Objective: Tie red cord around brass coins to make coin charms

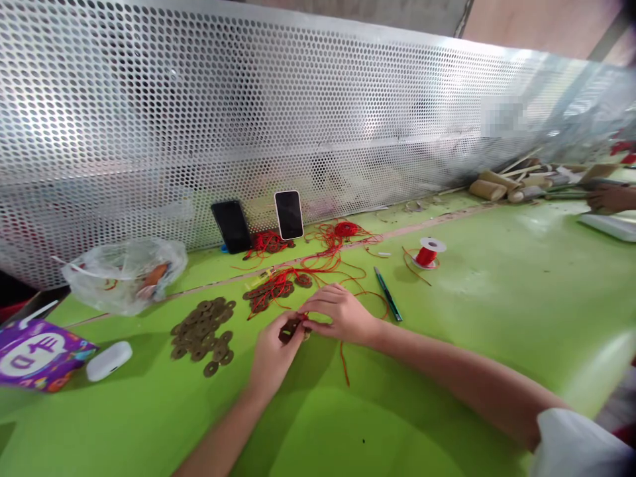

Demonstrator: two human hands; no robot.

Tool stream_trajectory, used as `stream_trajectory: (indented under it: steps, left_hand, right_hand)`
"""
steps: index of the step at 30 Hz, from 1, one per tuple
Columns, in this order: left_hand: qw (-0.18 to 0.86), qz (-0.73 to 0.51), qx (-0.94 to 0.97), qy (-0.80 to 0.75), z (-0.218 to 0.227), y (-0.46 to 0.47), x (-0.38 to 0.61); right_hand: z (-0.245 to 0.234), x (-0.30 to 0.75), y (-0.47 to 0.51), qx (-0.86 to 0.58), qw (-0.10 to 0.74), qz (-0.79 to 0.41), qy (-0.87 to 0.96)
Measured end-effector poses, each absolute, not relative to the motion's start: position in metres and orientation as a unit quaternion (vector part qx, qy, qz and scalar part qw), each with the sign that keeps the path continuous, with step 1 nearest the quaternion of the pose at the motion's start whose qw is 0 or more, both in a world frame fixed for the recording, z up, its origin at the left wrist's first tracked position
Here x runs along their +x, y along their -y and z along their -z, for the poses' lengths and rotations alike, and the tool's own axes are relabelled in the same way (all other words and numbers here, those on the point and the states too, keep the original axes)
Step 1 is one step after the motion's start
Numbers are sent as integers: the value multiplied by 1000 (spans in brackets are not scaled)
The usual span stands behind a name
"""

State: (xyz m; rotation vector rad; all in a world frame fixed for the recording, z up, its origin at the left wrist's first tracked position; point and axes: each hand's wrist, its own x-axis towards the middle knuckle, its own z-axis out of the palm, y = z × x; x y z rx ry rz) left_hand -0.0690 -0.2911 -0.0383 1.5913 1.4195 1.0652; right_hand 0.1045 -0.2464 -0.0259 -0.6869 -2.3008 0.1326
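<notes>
My left hand (275, 348) is closed around a few dark brass coins (287, 331) with holes in them. My right hand (340, 315) pinches red cord (305, 319) at the coins, its fingertips almost meeting those of the left. A loose cord end (344, 366) hangs below my right hand onto the green table. Just beyond the hands lie coins strung with red cord (271, 291). To the left is a loose pile of holed coins (201, 331). How the cord runs through the held coins is hidden by my fingers.
Two phones (289, 215) lean near a perforated metal screen (298, 99). A red cord spool (427, 253) and a pen (388, 295) lie right of the cords. At left are a plastic bag (126, 275), a white case (109, 361) and a purple packet (42, 354). Another person's hand (611, 197) shows far right.
</notes>
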Motion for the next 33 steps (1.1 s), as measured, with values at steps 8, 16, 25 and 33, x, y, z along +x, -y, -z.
stream_trajectory:
  steps: [8, 16, 25, 33]
  left_hand:
    - [368, -409, 627, -552, 38, 291, -68]
    - [386, -435, 615, -532, 36, 291, -67]
    - [382, -396, 633, -544, 35, 291, -70]
    - [399, -405, 615, -546, 36, 288, -70]
  right_hand:
    - [30, 102, 247, -257, 377, -40, 889]
    - [28, 101, 247, -237, 375, -38, 895]
    - [32, 101, 249, -212, 384, 24, 899]
    - [32, 99, 248, -213, 393, -15, 895]
